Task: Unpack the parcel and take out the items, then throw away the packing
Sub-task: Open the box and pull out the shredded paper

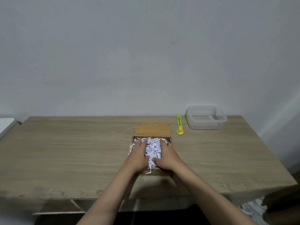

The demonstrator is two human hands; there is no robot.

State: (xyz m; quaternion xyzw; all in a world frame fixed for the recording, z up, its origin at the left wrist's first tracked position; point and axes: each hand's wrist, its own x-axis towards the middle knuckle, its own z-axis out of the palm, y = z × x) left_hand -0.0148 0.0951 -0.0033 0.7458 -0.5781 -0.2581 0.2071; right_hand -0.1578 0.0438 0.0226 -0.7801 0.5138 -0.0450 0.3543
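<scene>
A small brown cardboard parcel box (153,130) lies open in the middle of the wooden table, its lid flap folded back flat behind it. White shredded paper packing (152,147) fills the box to the brim. My left hand (139,155) and my right hand (166,157) press into the shreds from either side, fingers curled around the heap between them. One strip hangs over the box's near edge. Any items under the shreds are hidden.
A green utility knife (179,125) lies to the right of the box. Further right stands a clear plastic container (205,118) near the table's back edge. More shredded paper (253,210) lies on the floor below the table's right front corner. The wooden table (65,151) meets a grey wall.
</scene>
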